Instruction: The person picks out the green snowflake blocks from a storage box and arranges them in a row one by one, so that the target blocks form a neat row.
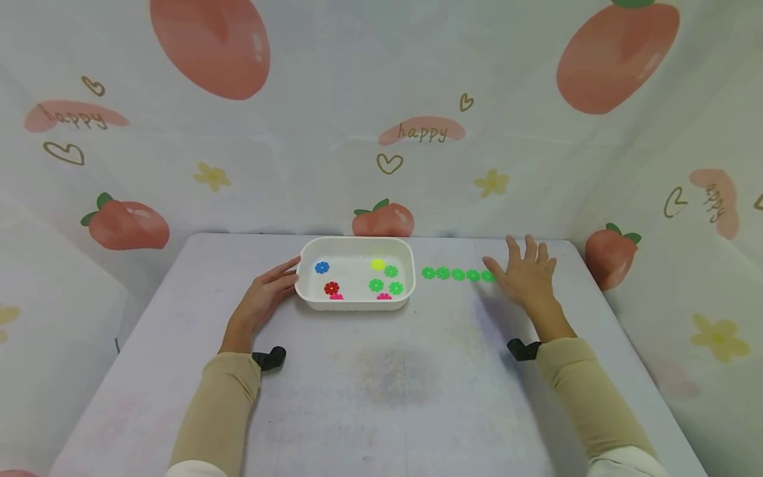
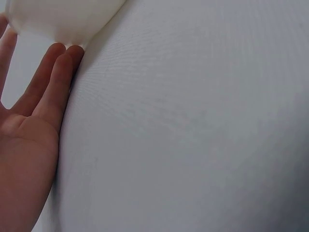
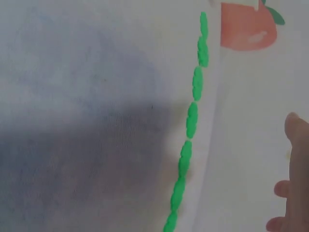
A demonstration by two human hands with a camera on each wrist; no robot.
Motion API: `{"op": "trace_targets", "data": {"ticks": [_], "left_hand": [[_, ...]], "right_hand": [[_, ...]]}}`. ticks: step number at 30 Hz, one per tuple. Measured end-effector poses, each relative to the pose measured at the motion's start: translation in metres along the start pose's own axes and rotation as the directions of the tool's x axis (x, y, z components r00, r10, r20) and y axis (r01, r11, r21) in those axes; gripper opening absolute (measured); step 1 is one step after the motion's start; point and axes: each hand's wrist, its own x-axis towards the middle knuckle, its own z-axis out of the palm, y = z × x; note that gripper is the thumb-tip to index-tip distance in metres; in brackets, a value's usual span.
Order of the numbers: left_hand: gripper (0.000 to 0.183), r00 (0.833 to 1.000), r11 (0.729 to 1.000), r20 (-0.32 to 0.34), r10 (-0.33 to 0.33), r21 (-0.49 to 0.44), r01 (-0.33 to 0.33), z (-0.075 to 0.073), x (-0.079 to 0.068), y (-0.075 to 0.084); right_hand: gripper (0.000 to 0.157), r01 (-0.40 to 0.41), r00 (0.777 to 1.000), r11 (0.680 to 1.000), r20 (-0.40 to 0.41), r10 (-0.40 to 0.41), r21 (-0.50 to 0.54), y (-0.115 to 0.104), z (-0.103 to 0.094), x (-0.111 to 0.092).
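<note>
A white plastic tray [image 1: 357, 306] stands toward the back of the table. My left hand [image 1: 262, 303] lies at its left end, fingers nearly straight with the tips touching the wall. In the left wrist view those fingers [image 2: 53, 87] meet the tray's underside edge [image 2: 63, 24]. Inside lie flower-shaped plastic discs: a blue disc [image 1: 322, 267], a red disc [image 1: 331, 288], a yellow disc [image 1: 378, 264], pink ones and several green ones. My right hand [image 1: 527, 279] hovers with spread fingers at the right end of a row of green discs [image 1: 458, 274], partly hiding it.
The white table [image 1: 334, 411] ends at the back against a fruit-printed cloth [image 1: 310, 165], which also hangs at both sides. The green row runs rightward from near the tray's right end. Black wrist mounts [image 1: 523, 349] stick out inward from both cuffs.
</note>
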Motion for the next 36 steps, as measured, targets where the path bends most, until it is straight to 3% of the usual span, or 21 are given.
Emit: {"op": "trace_targets", "data": {"ticks": [11,22,36], "left_hand": [[0.055,1.000,1.000,0.001,-0.017,0.024,0.017,0.000,0.000,0.000],[0.057,1.000,1.000,0.004,0.009,-0.001,-0.009,0.000,0.001,-0.002],[0.056,1.000,1.000,0.006,0.005,-0.007,-0.005,-0.002,0.004,-0.004]], "right_hand": [[0.097,0.087,0.995,0.994,0.058,-0.083,-0.071,-0.026,0.002,-0.004],[0.090,0.160,0.985,0.983,0.076,-0.153,-0.091,-0.051,0.012,-0.005],[0.086,0.286,0.955,0.949,0.115,-0.272,-0.130,-0.095,0.011,-0.007]]}}
